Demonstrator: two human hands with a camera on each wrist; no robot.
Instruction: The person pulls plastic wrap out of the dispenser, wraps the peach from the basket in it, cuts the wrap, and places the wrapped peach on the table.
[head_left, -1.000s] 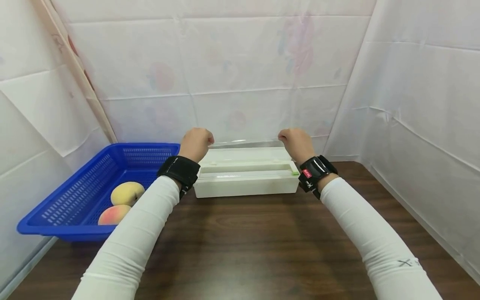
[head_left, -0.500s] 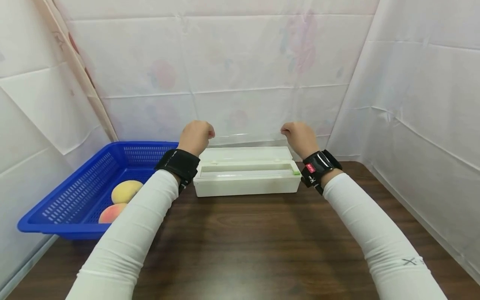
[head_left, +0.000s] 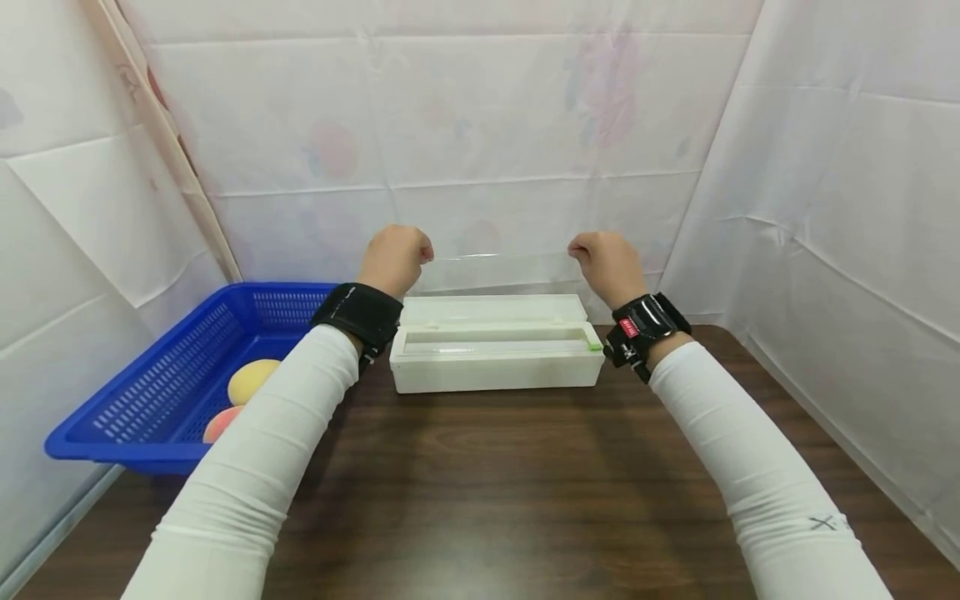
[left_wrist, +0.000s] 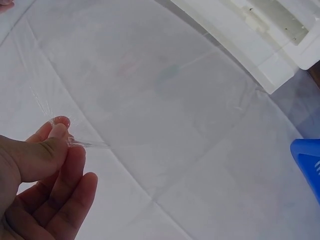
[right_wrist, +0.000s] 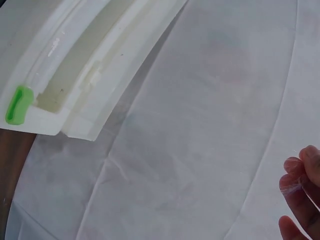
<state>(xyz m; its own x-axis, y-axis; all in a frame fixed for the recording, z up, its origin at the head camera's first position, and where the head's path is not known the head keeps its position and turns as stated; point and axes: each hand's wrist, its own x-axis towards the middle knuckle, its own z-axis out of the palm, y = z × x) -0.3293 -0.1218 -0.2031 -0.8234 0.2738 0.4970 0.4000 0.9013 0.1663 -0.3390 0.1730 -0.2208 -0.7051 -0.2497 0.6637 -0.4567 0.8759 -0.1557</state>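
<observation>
Clear cling film (head_left: 487, 258) stretches between my two hands, above and behind a white cling film dispenser (head_left: 495, 375) whose lid (head_left: 495, 309) is raised at the back. My left hand (head_left: 393, 260) pinches the film's left corner between thumb and forefinger; in the left wrist view the film gathers into creases (left_wrist: 87, 144) at the fingertips. At the other corner, my right hand (head_left: 611, 268) pinches the film, its fingertips near the right edge of the right wrist view. A green piece (right_wrist: 20, 105) sits at the dispenser's right end. Inside the dispenser, the roll shows only partly.
A blue plastic basket (head_left: 127, 454) stands at the left, with a yellow peach (head_left: 251, 380) and a pinkish peach (head_left: 220, 422) in it, partly behind my left sleeve. White sheeting (head_left: 480, 108) hangs behind and at both sides of the brown wooden table (head_left: 480, 492).
Both hands have risen and moved slightly apart, drawing the film higher above the dispenser. More film now shows between them. The dispenser has stayed in place.
</observation>
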